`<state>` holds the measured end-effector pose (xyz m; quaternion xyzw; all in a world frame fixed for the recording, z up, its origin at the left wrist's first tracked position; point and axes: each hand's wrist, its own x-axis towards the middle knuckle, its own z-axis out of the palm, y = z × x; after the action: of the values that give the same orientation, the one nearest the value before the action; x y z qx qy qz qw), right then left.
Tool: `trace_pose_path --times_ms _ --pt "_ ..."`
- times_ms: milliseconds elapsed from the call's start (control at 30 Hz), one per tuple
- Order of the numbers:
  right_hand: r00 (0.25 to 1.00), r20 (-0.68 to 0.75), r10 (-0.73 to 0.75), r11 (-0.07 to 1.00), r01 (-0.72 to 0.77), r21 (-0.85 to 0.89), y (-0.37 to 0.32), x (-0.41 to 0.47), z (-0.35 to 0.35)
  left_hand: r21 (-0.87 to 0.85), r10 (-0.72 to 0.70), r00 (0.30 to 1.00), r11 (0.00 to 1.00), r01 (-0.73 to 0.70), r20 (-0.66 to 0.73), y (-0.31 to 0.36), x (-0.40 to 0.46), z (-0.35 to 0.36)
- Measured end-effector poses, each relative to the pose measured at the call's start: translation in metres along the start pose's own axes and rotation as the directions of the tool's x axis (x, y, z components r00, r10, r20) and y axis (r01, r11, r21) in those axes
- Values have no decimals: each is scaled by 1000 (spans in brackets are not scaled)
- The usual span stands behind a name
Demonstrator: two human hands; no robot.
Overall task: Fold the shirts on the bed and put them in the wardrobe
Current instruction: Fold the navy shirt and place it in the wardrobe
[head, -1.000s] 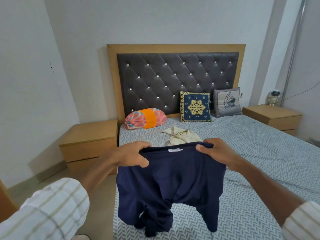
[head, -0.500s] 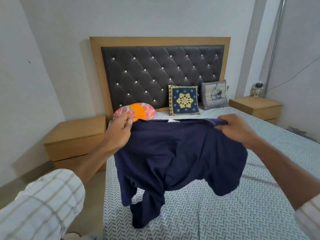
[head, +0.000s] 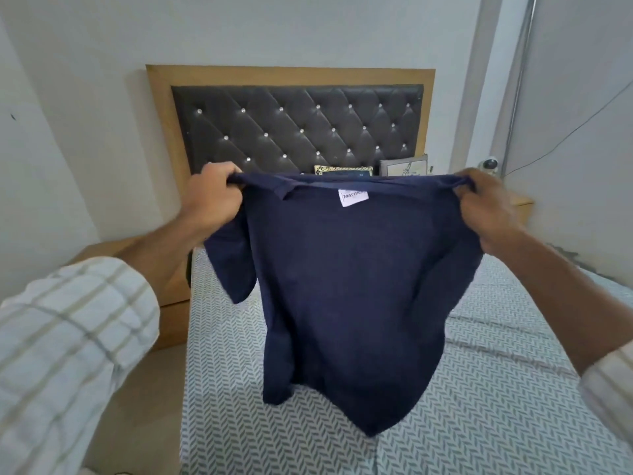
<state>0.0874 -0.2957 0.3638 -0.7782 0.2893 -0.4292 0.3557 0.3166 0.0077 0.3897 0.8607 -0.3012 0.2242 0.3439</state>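
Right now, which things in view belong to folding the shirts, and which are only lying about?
For the job: navy shirt, gripped at its top corners by the left hand and right hand; bed.

Lying about: headboard, two cushions, bedside cabinet, small white device.

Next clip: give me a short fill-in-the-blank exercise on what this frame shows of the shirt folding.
1. Both hands hold up a shirt of ____ colour.
2. The left hand and right hand grip its ____ edge.
3. The white label sits near the shirt's ____.
4. The shirt's lower end hangs over the ____.

Missing words: navy blue; top; collar; bed
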Motion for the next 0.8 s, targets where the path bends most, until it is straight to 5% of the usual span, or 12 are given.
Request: trace_pose_path --times_ms 100,167,267,400,467,533,567,633,733,800 --pt "994 110 -3 999 -2 51 12 -14 -5 -67 20 995 998 -13 98 -14 -16 11" --pt "936 353 -4 997 29 -66 31 -33 -9 -70 93 966 994 -79 243 -30 -43 18" --pt "698 683 215 898 133 -419 73 -56 -9 105 79 790 978 -179 609 -68 -87 34" --pt "515 657 550 624 269 -733 127 -75 12 315 -161 567 931 -185 808 -119 -131 79" --pt "492 608 624 633 138 -762 148 -82 25 387 -275 512 914 -124 814 -129 -147 103" --pt "502 548 669 713 -226 -664 164 -86 42 367 -404 497 913 175 768 -126 -156 118" --pt "523 510 683 723 -380 -577 171 -85 52 285 -481 480 859 425 734 -124 -157 125" --pt "562 432 705 709 -582 -398 177 -74 73 0 -601 432 584 812 672 -116 -144 140" --pt "639 342 689 707 -697 -119 161 -34 102 -393 -625 427 202 897 654 -98 -98 158" --pt "707 303 639 735 -677 29 135 8 115 -591 -621 501 74 803 603 -90 -47 161"
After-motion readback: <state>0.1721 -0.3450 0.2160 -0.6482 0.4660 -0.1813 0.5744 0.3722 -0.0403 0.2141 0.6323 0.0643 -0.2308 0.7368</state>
